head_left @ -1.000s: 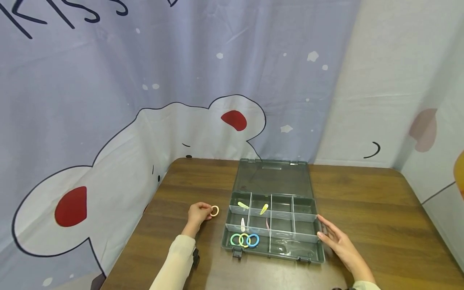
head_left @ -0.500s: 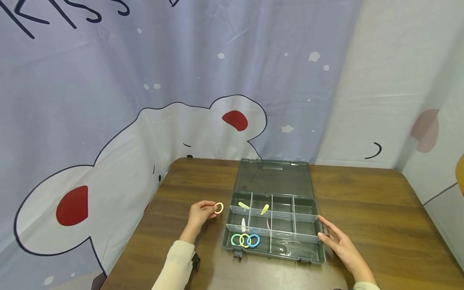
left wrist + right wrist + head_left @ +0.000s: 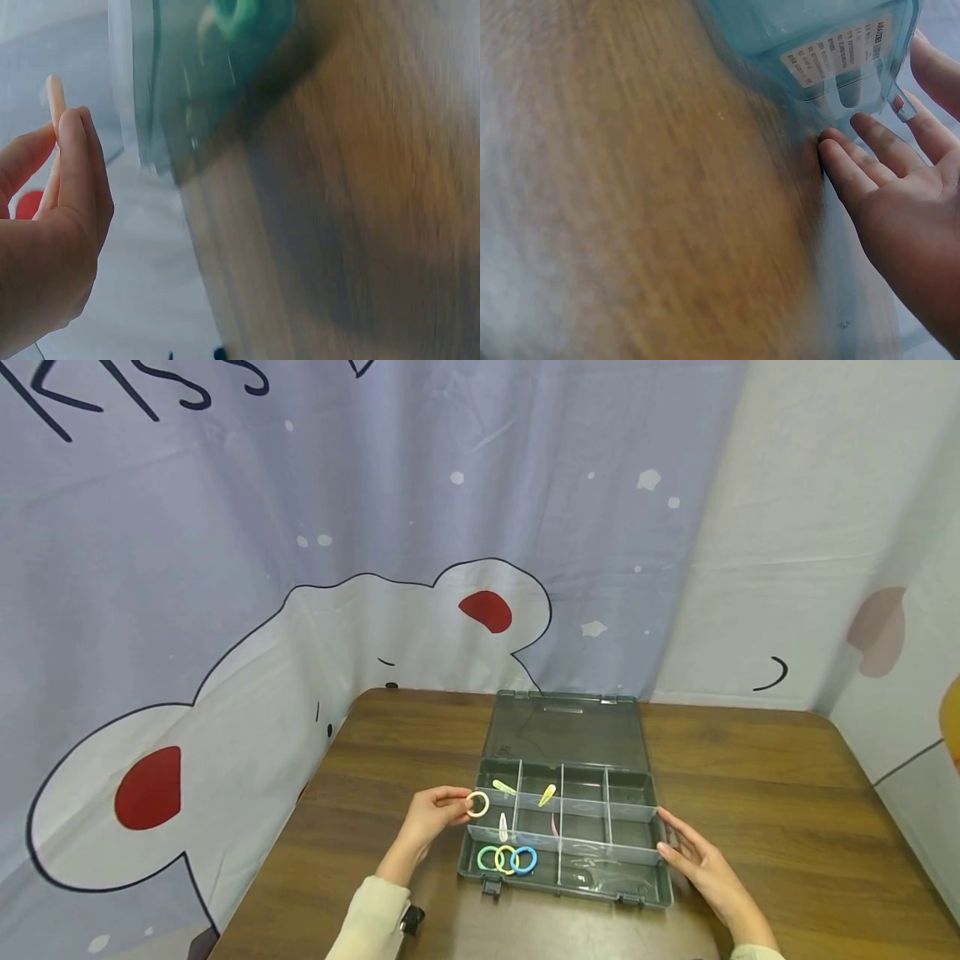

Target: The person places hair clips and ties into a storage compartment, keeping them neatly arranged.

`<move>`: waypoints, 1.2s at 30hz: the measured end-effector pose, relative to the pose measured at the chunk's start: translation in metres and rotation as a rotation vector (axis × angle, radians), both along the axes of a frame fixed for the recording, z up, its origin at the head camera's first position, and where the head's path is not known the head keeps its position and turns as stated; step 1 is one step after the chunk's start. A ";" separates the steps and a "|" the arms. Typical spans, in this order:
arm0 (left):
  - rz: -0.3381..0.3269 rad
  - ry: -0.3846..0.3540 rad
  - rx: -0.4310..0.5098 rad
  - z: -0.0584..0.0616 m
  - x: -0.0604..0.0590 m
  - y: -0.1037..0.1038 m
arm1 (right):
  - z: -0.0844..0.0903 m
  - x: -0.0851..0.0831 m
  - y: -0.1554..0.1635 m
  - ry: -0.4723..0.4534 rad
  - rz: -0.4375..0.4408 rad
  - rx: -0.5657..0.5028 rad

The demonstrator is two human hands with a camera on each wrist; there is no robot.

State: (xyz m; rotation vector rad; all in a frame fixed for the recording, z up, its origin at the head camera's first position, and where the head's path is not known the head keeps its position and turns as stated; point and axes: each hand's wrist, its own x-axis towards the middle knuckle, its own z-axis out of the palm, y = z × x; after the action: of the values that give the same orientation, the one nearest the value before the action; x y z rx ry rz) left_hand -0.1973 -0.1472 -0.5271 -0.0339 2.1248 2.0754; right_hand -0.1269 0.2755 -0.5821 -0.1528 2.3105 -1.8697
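Hair tie (image 3: 477,804), a small pale orange loop, is pinched by its left edge between the thumb and fingertips of the left hand (image 3: 435,814), held in the air just over the left rim of the organizer box (image 3: 651,893). It looks very light and soft, likely stretchy and easy to deform, so a gentle pinch on the band itself should do; nothing about it seems fragile or slippery. Below it, three more ties (image 3: 506,858) lie in the near-left compartment, with clips (image 3: 547,793) further back. On the right, the right hand (image 3: 701,864) lies flat with straight fingers against the box's right wall on the tabletop (image 3: 780,777), holding nothing.
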 end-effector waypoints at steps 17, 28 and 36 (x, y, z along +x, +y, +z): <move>-0.164 -0.030 0.028 0.005 0.028 0.044 | 0.000 0.000 0.000 -0.005 0.014 -0.010; -0.181 -0.036 0.017 -0.007 0.039 0.064 | 0.001 -0.001 0.000 0.000 0.004 -0.007; -0.190 -0.013 -0.058 -0.011 0.049 0.076 | 0.001 0.001 0.000 -0.013 -0.006 0.000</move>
State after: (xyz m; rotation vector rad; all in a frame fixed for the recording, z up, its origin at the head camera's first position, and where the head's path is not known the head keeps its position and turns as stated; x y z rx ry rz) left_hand -0.1487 -0.0709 -0.5381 0.1409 2.0911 1.9015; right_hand -0.1260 0.2753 -0.5809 -0.1340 2.3050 -1.8676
